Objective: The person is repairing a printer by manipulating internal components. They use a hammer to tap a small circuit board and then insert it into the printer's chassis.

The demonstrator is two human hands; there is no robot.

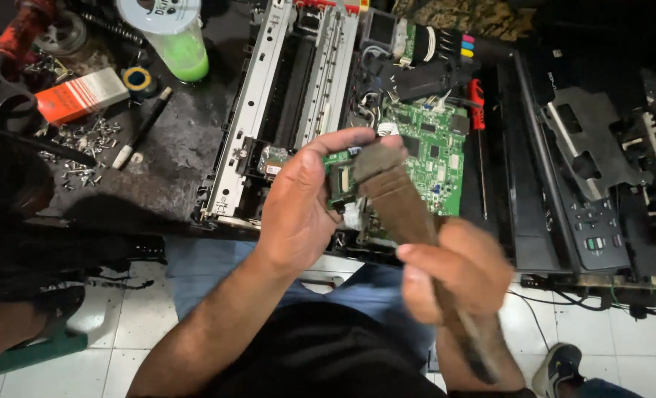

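My left hand [298, 203] holds a small green circuit board [338, 179] up in front of me, thumb and fingers pinching its edges. My right hand [457, 269] grips the handle of a worn brown paintbrush [394, 195], whose bristles lie against the top of the small board. The brush and right hand are blurred with motion. Behind both hands lies an opened printer chassis [283, 96] with a larger green main board [435, 151] exposed.
A red-handled screwdriver [477, 110] lies beside the main board. The black printer cover with its button panel [597, 228] sits at right. At left are loose screws [81, 147], an orange box [81, 96], a pen [142, 129] and a green-filled plastic container [177, 44]. White floor tiles lie below.
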